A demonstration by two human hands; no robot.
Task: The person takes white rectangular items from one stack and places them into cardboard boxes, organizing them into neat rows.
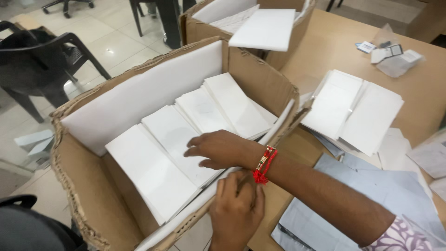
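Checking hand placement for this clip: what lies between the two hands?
In the head view, the box's near cardboard wall with its white foam liner separates the right hand, inside on the white packets, from the left hand outside.

A wooden table (pixel 325 51) carries two cardboard boxes (pixel 251 79), white sheets (pixel 353 109), grey sheets (pixel 385 186) and plastic packets (pixel 395 58).

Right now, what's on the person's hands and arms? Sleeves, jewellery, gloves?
Both hands bare, no gloves. The right hand has a red thread bracelet with small beads and a tassel at the wrist, plus a short white-and-purple patterned sleeve above the elbow. The left hand shows nothing worn.
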